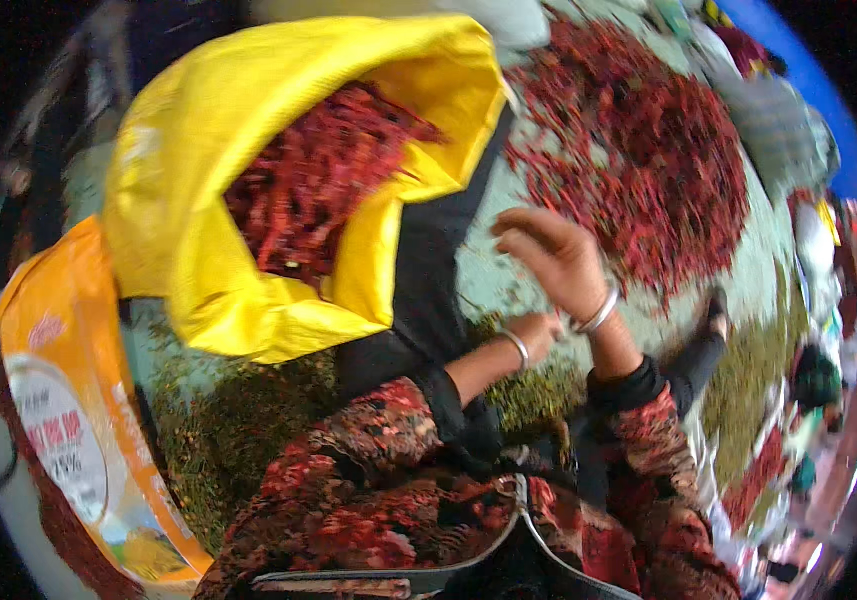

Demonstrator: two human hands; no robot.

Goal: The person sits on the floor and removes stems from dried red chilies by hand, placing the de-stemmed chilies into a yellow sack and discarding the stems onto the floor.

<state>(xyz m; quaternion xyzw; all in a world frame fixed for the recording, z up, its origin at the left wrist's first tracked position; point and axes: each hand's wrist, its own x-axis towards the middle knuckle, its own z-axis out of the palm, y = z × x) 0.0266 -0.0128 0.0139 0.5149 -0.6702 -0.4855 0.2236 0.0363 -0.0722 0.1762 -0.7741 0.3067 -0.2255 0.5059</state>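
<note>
My right hand (548, 255), with a metal bangle at its wrist, is raised over the pale floor beside a large heap of dried red chillies (646, 165). Its fingers are bent and blurred, and nothing shows in them. Lower and to the left, my left hand (537, 337), also with a bangle, hangs above a small pile of green stalks (537, 394); it is blurred, and whether it holds anything is unclear. To the left of both hands, a yellow woven sack (196, 195) with its rim folded out holds many red chillies (323, 180).
An orange printed bag (83, 300) lies at the left beside a dark green pile of plant bits (248, 420). My dark-clad legs (428, 300) spread across the floor. Filled sacks (781, 127) and several people sit along the right, with a blue surface behind. A pale sack (507, 22) is at the top.
</note>
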